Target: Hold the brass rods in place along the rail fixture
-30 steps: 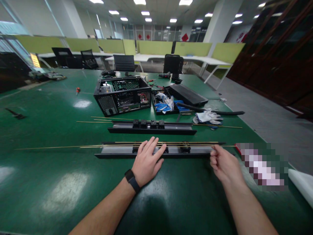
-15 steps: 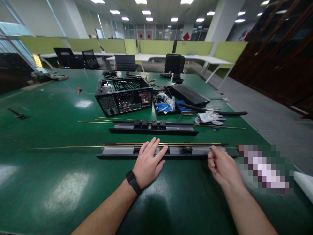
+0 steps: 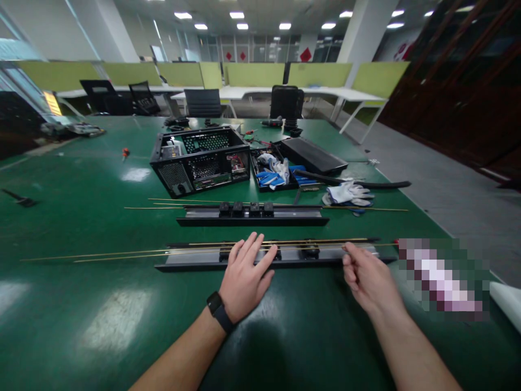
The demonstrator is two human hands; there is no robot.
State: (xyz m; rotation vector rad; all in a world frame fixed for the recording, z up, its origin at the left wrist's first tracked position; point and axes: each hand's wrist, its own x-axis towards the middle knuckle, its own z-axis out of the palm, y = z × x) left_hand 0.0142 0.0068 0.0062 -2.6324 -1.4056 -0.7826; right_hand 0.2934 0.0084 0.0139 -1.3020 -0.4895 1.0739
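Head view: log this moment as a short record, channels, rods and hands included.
Near channel: long black-and-grey channel
Rods: thin brass-coloured rods lying along it, two reaching past its left end
Left hand: fingers spread over the rods and channel
Right hand: fingertips pinched, apparently on one rod
Far channel: second black-and-grey channel, four small black blocks in a row
Behind: open black computer case
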